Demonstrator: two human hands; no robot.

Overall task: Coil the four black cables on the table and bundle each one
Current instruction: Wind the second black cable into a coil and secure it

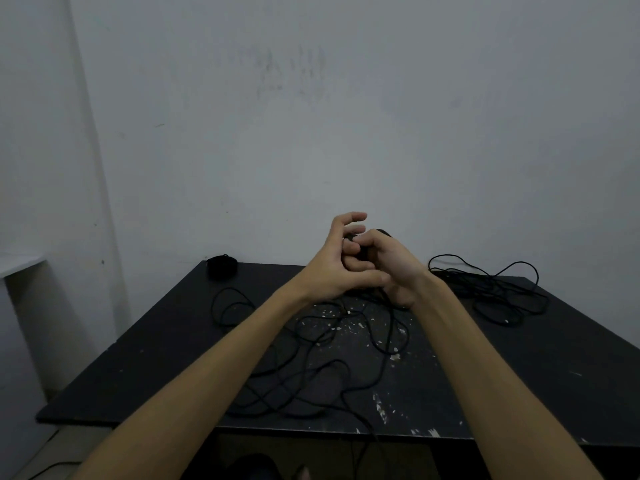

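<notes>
1. Above the far middle of the black table (519, 368), both hands meet, raised off the surface, with a small dark coil of cable (363, 252) between them
2. Most of that coil is hidden by the fingers, so its long axis cannot be told; a strand runs down from the hands to the table
3. Left hand (332, 268): thumb and upper fingers are partly spread and curved, while the lower fingers curl in against the coil and the other hand
4. Right hand (391, 265): fingers are curled tight round the coil, gripping it, knuckles toward the left
5. Loose black cable (311, 368) sprawls in tangled loops over the middle of the table, from below the hands to the near edge, where one strand hangs over
6. At the far right another loose cable (491, 289) lies in wide, flat loops, stretched mostly left to right, well apart from the hands
7. Near the far left corner sits a finished bundle (221, 266), a compact dark ring lying flat
8. White scuffs and chips mark the tabletop, and a plain grey wall (346, 116) stands behind it
</notes>
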